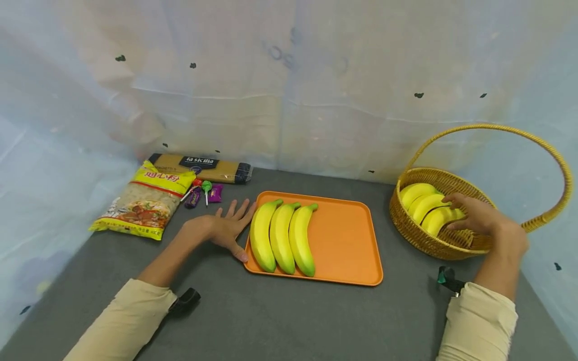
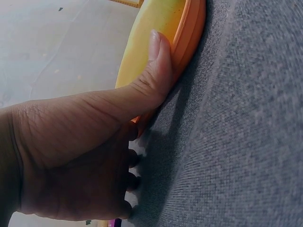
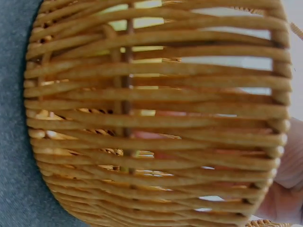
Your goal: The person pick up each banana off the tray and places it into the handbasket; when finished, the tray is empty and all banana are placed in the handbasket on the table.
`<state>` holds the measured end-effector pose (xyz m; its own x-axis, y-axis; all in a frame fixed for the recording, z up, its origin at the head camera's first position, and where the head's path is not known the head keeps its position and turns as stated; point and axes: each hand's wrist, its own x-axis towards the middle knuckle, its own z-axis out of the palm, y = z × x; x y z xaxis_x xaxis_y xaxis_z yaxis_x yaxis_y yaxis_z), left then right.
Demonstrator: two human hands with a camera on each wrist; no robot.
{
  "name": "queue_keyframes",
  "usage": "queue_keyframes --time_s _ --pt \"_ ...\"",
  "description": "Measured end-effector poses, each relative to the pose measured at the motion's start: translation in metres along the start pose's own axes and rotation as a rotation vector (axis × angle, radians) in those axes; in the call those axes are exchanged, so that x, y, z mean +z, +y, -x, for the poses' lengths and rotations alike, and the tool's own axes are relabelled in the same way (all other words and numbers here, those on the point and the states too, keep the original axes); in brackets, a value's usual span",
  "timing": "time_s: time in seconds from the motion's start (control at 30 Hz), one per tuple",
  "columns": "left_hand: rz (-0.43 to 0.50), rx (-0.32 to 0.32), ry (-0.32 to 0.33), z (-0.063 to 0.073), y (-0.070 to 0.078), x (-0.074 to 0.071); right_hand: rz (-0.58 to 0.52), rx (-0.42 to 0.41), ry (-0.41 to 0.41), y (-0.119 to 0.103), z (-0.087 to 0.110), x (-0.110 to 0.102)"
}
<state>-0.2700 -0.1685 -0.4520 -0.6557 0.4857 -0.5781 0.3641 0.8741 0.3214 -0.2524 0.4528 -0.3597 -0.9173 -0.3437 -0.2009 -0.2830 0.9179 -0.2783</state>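
Note:
Three bananas lie side by side along the left of an orange tray. Fingers spread, my left hand rests at the tray's left edge; its thumb touches the rim beside the nearest banana in the left wrist view. My right hand reaches into a wicker basket with several bananas visible. Its fingers and thumb lie around the end of the front banana. In the right wrist view the basket wall hides most of that hand.
At the left lie a yellow bag of noodles and a pack of spaghetti. Between them and the tray are lollipops and purple-wrapped sweets. The tall basket handle arches over the right side. A pale sheet hangs behind.

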Motion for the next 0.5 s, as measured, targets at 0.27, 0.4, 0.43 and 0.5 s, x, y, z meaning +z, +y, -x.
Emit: queue_keyframes --time_s 0.27,0.4,0.43,0.5 --pt "-0.013 0.000 0.004 -0.002 0.003 0.000 -0.044 0.041 -0.033 -0.005 0.001 -0.006" --pt "-0.034 -0.009 0.009 -0.002 0.001 0.001 -0.042 0.041 -0.044 -0.009 0.001 -0.005" --pt "-0.038 -0.011 0.007 -0.002 0.001 0.001 -0.038 0.037 -0.042 -0.010 0.001 -0.005" --pt "-0.038 -0.011 0.006 -0.002 0.001 0.001 -0.016 0.029 -0.026 -0.013 0.002 -0.007"
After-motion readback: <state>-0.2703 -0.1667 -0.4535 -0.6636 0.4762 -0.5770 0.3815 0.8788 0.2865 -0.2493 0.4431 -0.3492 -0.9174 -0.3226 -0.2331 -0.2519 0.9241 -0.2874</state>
